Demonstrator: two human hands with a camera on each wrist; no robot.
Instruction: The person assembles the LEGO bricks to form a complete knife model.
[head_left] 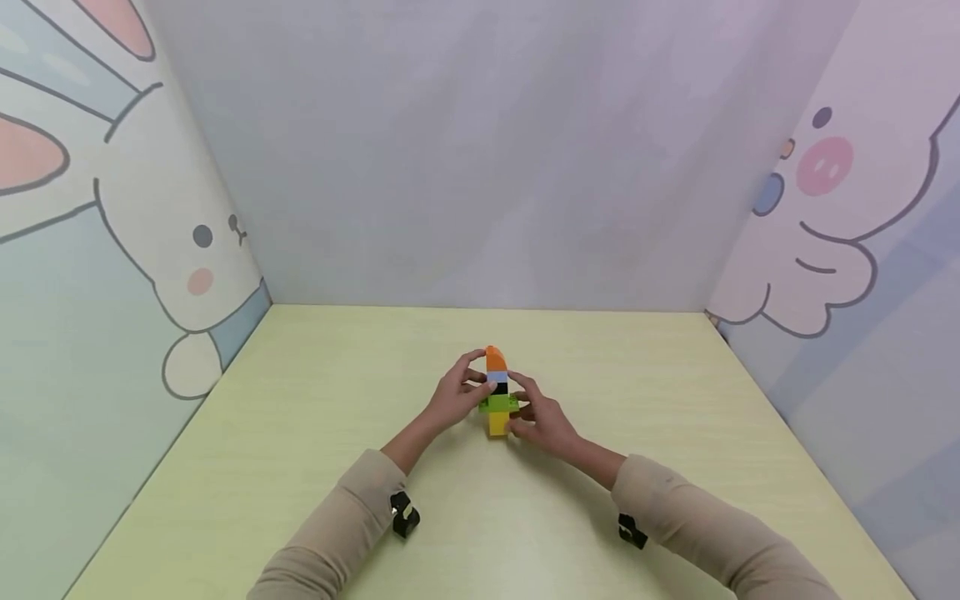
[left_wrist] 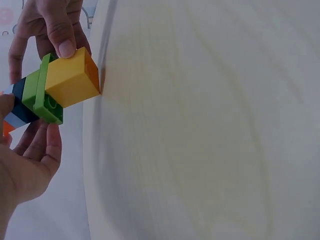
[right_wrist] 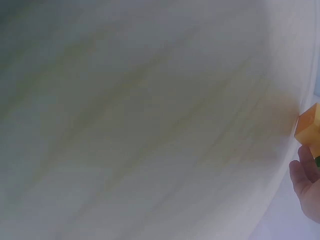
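A tower of toy building bricks stands on the table between both hands. Its base is a yellow brick (head_left: pixel 498 424), under a wider green piece (head_left: pixel 498 403). Above come a black brick (head_left: pixel 502 388), a light blue brick (head_left: pixel 497 377) and a curved orange brick (head_left: pixel 495 360) on top. The left hand (head_left: pixel 452 397) grips the upper part, thumb across the black brick. From the right side, the right hand (head_left: pixel 552 427) holds the tower, its thumb at the yellow brick. In the right wrist view only the yellow brick (right_wrist: pixel 309 127) and part of that hand show.
The pale yellow table (head_left: pixel 337 358) meets a plain light wall (head_left: pixel 487 167) at the back. Side walls carry a cartoon rabbit (head_left: pixel 172 208) and a cartoon pig (head_left: pixel 840 208). Black devices sit at the left wrist (head_left: pixel 405 515) and right wrist (head_left: pixel 632 531).
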